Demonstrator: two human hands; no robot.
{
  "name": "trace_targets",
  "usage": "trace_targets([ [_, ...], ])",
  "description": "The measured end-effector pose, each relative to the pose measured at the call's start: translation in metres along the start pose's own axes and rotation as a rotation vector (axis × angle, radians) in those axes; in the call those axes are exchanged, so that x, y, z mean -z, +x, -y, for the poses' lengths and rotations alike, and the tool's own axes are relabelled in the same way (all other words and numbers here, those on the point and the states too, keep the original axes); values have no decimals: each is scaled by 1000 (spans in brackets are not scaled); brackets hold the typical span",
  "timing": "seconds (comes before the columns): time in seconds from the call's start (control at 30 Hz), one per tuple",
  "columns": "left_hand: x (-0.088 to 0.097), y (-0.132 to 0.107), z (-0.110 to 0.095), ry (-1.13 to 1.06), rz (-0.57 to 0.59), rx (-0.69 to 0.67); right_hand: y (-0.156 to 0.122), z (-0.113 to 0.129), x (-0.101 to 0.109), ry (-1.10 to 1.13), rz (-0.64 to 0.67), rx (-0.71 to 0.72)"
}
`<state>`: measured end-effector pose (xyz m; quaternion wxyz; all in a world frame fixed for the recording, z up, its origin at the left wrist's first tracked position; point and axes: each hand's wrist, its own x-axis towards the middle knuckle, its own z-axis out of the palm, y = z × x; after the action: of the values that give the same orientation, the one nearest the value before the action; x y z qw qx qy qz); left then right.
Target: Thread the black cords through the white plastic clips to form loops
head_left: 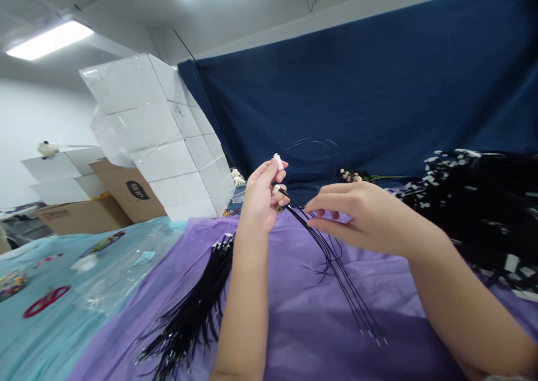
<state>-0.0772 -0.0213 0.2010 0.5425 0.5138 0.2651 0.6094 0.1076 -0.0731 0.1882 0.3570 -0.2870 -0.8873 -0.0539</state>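
Note:
My left hand (265,193) is raised over the purple cloth. Between its thumb and fingertips it pinches a small white piece (278,161). Lower in the same hand, the fingers hold a few thin black cords (323,244), one with a white end; they slant down to the right, and their light tips rest near the cloth. My right hand (357,215) is just right of these cords, its thumb and fingers apart, with nothing visible in them. To the left of my left forearm lies a thick bundle of black cords (195,308) with white ends at the top.
A large heap of black cords with white ends (483,213) is at the right. Red-handled scissors (46,301) and a clear plastic bag (121,277) lie on the turquoise cloth at left. White boxes (168,140) are stacked behind, beside a dark blue curtain (357,89).

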Motion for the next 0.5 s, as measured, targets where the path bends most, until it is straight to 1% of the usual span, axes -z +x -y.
trace_targets([
  [0.03, 0, 0, 0, -15, 7, 8, 1, -1, -2, -33, 5, -37],
  [0.1, 1, -1, -1, -31, 26, 25, 4, -3, -6, -78, -29, -83],
  [0.2, 0, -3, -2, -38, 43, 40, 6, -5, -9, -72, -83, -106],
  [0.33, -1, -4, -3, -52, 63, 50, 5, -5, -9, 34, -152, -93],
  [0.5, -1, -5, -3, -57, 77, 52, 8, -5, -12, 146, -131, -81],
])
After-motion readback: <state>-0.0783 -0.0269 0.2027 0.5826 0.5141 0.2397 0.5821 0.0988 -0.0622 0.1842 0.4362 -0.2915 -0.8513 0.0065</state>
